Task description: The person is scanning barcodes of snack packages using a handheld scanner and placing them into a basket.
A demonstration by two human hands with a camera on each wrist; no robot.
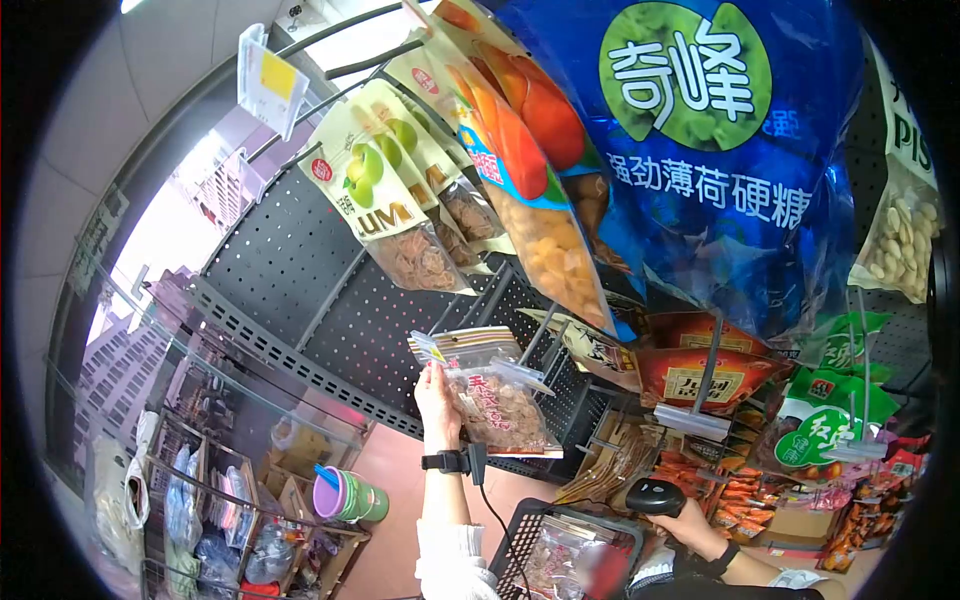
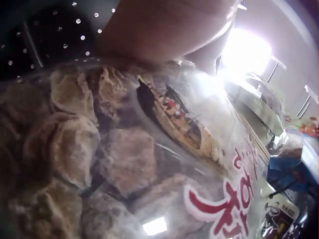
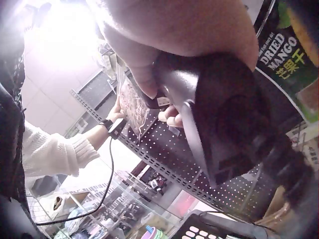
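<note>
A clear zip bag of dried brown pieces with red lettering (image 1: 495,405) hangs at a hook in the head view, where the left hand (image 1: 438,402) pinches its upper left edge. The same bag (image 2: 124,159) fills much of the left wrist view, with part of the left hand (image 2: 169,30) above it. The right hand (image 1: 695,530) grips a black handheld scanner (image 1: 655,497) low on the right. Close up in the right wrist view, the right hand (image 3: 184,30) wraps the scanner (image 3: 219,114), whose far side is hidden.
Hanging snack bags surround the work, including a large blue one (image 1: 720,160) and plum bags (image 1: 385,190). Below is a black basket (image 1: 515,540) holding packets. A purple bucket (image 1: 328,494) stands on the floor at left, beside shelves of goods (image 1: 215,500). A cable trails from the left wrist.
</note>
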